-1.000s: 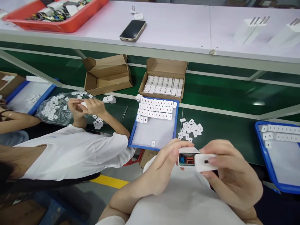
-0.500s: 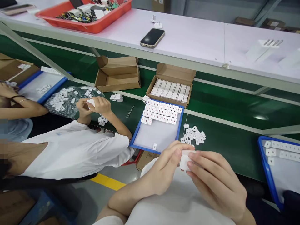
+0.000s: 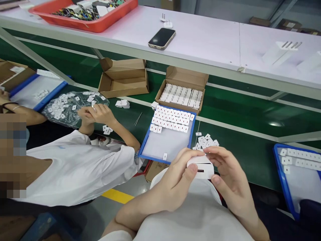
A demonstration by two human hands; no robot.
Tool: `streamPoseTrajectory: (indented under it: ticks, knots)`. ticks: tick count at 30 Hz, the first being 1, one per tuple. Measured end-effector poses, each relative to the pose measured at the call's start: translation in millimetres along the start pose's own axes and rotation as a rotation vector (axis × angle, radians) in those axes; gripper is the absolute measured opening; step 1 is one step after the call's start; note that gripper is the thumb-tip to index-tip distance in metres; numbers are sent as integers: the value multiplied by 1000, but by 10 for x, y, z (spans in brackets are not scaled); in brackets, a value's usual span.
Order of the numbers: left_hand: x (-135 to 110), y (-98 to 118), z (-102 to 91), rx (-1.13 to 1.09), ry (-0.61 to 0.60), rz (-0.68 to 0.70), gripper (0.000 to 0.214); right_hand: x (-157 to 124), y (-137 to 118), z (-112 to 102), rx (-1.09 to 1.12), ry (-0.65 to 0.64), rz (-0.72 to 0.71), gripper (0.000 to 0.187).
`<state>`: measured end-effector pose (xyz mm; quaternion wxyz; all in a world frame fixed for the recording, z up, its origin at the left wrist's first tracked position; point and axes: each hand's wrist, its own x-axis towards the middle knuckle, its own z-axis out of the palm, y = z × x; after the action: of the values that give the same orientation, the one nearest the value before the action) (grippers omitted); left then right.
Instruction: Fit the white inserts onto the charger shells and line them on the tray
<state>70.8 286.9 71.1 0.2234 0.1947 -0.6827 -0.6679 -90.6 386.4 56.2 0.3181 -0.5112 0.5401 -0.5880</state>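
A small white plastic charger housing (image 3: 207, 172) is held in front of my chest, its face with a dark port slot turned toward me. A thin gap runs along the seam between that face and the top side. My left hand (image 3: 179, 179) grips the housing from the left, thumb on the face near the slot and fingers over the top. Around its right end my right hand (image 3: 232, 182) is spread, with thumb and fingers apart near the corners. Loose white face plates (image 3: 207, 140) lie in a pile just beyond my hands.
A blue-rimmed tray (image 3: 167, 142) carries rows of white plates; behind it stands a carton (image 3: 183, 95) of white pieces. Another blue tray (image 3: 282, 182) is at right. A co-worker's hands (image 3: 96, 113) work at left. Tweezers (image 3: 138, 118) lie between; a phone (image 3: 162, 38) rests on the shelf.
The housing has turned, so its slotted face now shows toward me. My right hand's fingers have spread off its front, while my left hand keeps its grip.
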Motion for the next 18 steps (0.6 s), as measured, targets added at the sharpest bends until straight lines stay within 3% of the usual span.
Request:
streamPoseTrajectory:
  ticks: [3, 10, 18]
  knots:
    - [2, -16, 16, 9, 12, 29, 34, 35, -4, 6, 68, -54, 35, 35]
    - [6, -16, 55, 79, 45, 100, 34, 50, 28, 46, 141, -23, 4, 23]
    - [-15, -33, 68, 76, 69, 74, 37, 26, 89, 72, 177, -14, 51, 18]
